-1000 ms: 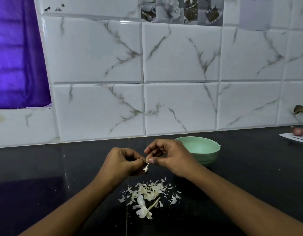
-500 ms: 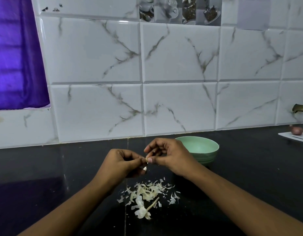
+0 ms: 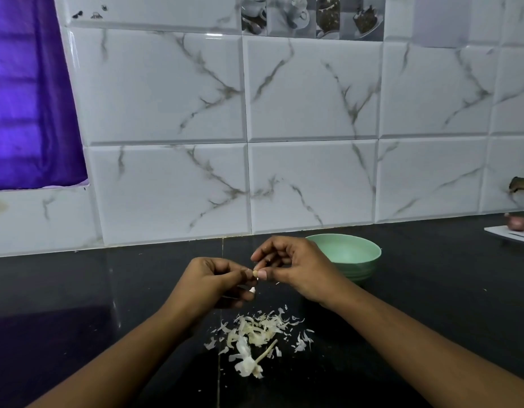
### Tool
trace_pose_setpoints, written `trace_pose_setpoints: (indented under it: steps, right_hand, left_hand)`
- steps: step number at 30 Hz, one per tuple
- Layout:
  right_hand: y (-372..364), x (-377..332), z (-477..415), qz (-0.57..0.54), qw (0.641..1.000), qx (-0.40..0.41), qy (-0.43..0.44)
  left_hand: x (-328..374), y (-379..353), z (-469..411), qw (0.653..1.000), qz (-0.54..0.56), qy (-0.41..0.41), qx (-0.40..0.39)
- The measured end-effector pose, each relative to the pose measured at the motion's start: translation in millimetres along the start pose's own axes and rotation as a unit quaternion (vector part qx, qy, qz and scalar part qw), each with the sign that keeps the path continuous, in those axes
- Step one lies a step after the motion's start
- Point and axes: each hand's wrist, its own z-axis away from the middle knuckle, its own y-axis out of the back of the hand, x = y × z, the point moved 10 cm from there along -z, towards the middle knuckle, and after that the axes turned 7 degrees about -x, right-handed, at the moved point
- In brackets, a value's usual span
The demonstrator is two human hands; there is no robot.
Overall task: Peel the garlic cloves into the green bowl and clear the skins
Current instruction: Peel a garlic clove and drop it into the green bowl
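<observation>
Garlic clove (image 3: 255,273) is pinched between left hand (image 3: 213,279) and right hand (image 3: 299,269), seemingly mid-peel by the skins (image 3: 256,334); once bare, it probably goes into the green bowl (image 3: 368,265).

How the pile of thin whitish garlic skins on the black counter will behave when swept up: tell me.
Probably featherlight and floppy: the thin whitish garlic skins are curled flakes. Likely to scatter, since loose bits lie around the pile. The pale stalk looks stiffer.

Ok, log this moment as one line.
step: peeling | left hand: pinches garlic clove | right hand: pinches same clove | green bowl: behind right hand | skins: piled on counter below hands
</observation>
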Motion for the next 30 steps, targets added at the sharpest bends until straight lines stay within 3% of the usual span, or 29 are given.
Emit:
trace_pose_setpoints:
  steps: [8, 15, 25, 30]
  right_hand:
    - [-11, 12, 0, 0.004, 0.995, -0.08, -0.062]
    - [-14, 22, 3, -0.021, 0.99, -0.095, -0.106]
    - [-12, 19, 3, -0.024, 0.992, -0.078, -0.098]
    - [-11, 16, 2, 0.007, 0.995, -0.058, -0.082]
  left_hand:
    - [6, -6, 1, 0.991, -0.131, -0.013, -0.039]
    - [13, -13, 2, 0.967, -0.244, -0.046, -0.062]
    - [6, -14, 0, 0.978, -0.191, -0.019, -0.082]
    - [7, -10, -2, 0.981, -0.188, -0.028, -0.049]
